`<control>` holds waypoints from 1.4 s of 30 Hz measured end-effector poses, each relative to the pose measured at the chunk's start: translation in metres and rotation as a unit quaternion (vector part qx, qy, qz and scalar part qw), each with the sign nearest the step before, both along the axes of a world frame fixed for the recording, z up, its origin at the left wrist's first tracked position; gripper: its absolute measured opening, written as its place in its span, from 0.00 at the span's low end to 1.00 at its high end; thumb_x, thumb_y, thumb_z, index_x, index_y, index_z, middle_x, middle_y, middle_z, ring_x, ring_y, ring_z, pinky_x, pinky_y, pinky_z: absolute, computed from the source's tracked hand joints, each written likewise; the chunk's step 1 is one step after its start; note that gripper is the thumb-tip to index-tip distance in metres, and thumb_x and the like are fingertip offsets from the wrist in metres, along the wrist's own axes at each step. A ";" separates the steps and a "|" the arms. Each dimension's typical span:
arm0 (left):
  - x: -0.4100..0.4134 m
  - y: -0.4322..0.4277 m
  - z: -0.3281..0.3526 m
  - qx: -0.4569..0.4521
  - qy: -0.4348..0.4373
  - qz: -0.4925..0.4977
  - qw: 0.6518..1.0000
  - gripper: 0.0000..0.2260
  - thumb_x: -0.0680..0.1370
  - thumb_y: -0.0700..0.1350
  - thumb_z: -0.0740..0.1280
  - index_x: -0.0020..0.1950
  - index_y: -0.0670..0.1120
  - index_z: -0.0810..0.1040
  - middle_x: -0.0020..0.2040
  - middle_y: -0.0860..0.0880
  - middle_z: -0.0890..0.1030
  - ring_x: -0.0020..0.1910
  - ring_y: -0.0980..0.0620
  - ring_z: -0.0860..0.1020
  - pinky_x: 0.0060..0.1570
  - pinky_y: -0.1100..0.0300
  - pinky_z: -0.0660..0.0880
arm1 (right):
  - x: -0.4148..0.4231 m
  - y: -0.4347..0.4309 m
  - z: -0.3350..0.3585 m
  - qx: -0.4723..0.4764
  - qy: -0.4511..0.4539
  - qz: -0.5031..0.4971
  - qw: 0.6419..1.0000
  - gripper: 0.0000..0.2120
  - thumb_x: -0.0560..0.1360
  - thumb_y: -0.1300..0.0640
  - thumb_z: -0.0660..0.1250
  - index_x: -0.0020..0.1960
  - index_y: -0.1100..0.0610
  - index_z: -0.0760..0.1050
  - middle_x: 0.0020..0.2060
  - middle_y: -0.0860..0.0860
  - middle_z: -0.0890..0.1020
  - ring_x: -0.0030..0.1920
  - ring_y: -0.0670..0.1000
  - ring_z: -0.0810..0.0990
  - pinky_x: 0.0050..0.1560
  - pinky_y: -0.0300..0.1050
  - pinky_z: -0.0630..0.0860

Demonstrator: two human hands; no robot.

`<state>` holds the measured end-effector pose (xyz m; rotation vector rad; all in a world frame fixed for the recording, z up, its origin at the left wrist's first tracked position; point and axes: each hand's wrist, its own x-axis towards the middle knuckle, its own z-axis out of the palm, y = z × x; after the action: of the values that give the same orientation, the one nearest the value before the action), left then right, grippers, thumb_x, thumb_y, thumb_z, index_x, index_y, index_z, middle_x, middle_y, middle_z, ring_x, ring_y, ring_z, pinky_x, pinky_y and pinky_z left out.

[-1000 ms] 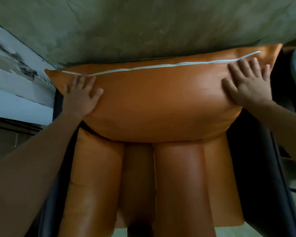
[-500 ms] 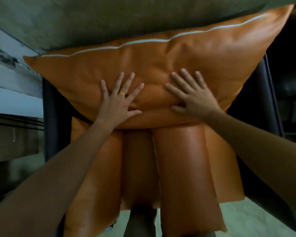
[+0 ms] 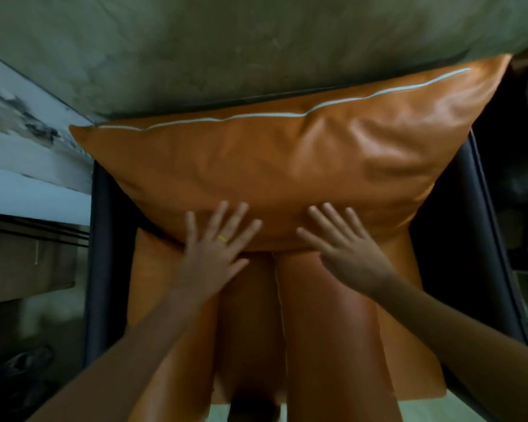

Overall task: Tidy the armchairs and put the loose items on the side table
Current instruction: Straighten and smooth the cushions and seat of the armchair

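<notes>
Hands, left and right, press flat, fingers splayed, gripping nothing; cushion beyond fingertips could slump forward once released.

We see the large orange leather cushion with white piping across the middle of the frame, lying on the ribbed orange leather seat pad that runs to the lower centre. The dark armchair frame flanks both at left and right. Our left hand and right hand lie flat, fingers spread, side by side on the cushion's lower edge.
</notes>
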<state>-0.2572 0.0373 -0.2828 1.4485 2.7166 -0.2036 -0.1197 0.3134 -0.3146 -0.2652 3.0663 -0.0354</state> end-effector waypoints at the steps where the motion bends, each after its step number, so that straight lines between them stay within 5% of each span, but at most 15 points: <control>1: -0.008 0.022 -0.003 0.010 0.008 -0.024 1.000 0.48 0.70 0.63 0.73 0.81 0.59 0.46 0.82 0.48 0.48 0.80 0.41 0.50 0.67 0.24 0.53 | -0.020 -0.013 0.000 -0.008 0.011 0.013 1.000 0.41 0.74 0.50 0.70 0.81 0.47 0.54 0.81 0.56 0.54 0.81 0.59 0.49 0.76 0.64 0.49; 7: -0.115 0.033 0.012 -0.084 -0.015 -0.003 0.996 0.38 0.75 0.71 0.60 0.79 0.65 0.44 0.82 0.54 0.45 0.81 0.43 0.46 0.71 0.28 0.52 | -0.097 0.048 0.026 0.005 -0.015 -0.097 0.995 0.37 0.76 0.33 0.56 0.81 0.44 0.53 0.81 0.50 0.56 0.81 0.59 0.50 0.75 0.68 0.47; 12: -0.163 0.011 0.048 0.037 -0.028 0.211 0.976 0.25 0.83 0.64 0.47 0.80 0.61 0.53 0.82 0.51 0.52 0.81 0.43 0.49 0.73 0.30 0.50 | -0.159 0.067 0.072 -0.075 0.022 -0.217 0.973 0.30 0.81 0.39 0.47 0.80 0.50 0.57 0.80 0.53 0.61 0.81 0.59 0.51 0.76 0.67 0.45; 17: -0.173 0.066 0.029 -0.015 -0.089 0.167 0.982 0.25 0.82 0.66 0.45 0.79 0.64 0.54 0.81 0.52 0.56 0.81 0.46 0.51 0.74 0.32 0.47 | -0.209 0.031 0.057 -0.048 -0.090 -0.086 0.991 0.30 0.81 0.36 0.42 0.81 0.44 0.52 0.79 0.51 0.62 0.80 0.55 0.53 0.79 0.62 0.44; 23: -0.228 -0.067 0.004 -0.020 -0.102 0.327 0.939 0.31 0.79 0.70 0.40 0.79 0.60 0.57 0.80 0.45 0.59 0.78 0.40 0.55 0.75 0.35 0.51 | -0.143 0.172 0.041 0.025 -0.037 -0.258 0.965 0.30 0.80 0.35 0.45 0.78 0.45 0.61 0.76 0.56 0.65 0.77 0.62 0.58 0.76 0.66 0.52; 30: -0.192 -0.081 0.029 0.027 -0.138 0.420 0.896 0.29 0.81 0.66 0.49 0.81 0.57 0.51 0.82 0.45 0.48 0.80 0.39 0.47 0.73 0.31 0.52 | -0.087 0.170 0.043 -0.059 0.026 -0.406 0.912 0.31 0.79 0.38 0.52 0.79 0.49 0.61 0.80 0.57 0.58 0.80 0.63 0.52 0.76 0.69 0.48; 35: -0.102 -0.018 0.029 0.078 -0.167 0.344 0.921 0.31 0.83 0.62 0.52 0.82 0.52 0.48 0.82 0.43 0.45 0.80 0.40 0.43 0.76 0.36 0.48 | -0.013 0.106 0.030 -0.177 0.057 -0.406 0.895 0.32 0.79 0.44 0.57 0.80 0.52 0.57 0.81 0.58 0.54 0.80 0.61 0.49 0.75 0.68 0.49; 39: -0.008 0.027 0.006 0.055 -0.192 0.286 0.937 0.38 0.81 0.61 0.59 0.82 0.44 0.44 0.81 0.39 0.39 0.80 0.39 0.39 0.76 0.40 0.48 | 0.047 0.057 0.014 -0.272 0.007 -0.402 0.875 0.31 0.81 0.45 0.60 0.81 0.52 0.56 0.81 0.57 0.53 0.81 0.60 0.49 0.77 0.61 0.52; 42: 0.052 0.045 -0.013 0.051 -0.224 0.255 0.939 0.38 0.80 0.60 0.61 0.82 0.45 0.47 0.80 0.37 0.41 0.80 0.36 0.43 0.76 0.45 0.50 | 0.093 0.023 -0.003 -0.312 -0.094 -0.410 0.852 0.35 0.78 0.37 0.53 0.81 0.49 0.55 0.80 0.56 0.56 0.80 0.61 0.51 0.77 0.59 0.55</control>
<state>-0.2052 0.0825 -0.2957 0.6455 2.6150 0.2639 -0.0267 0.3368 -0.3177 0.9706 2.6082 -1.0169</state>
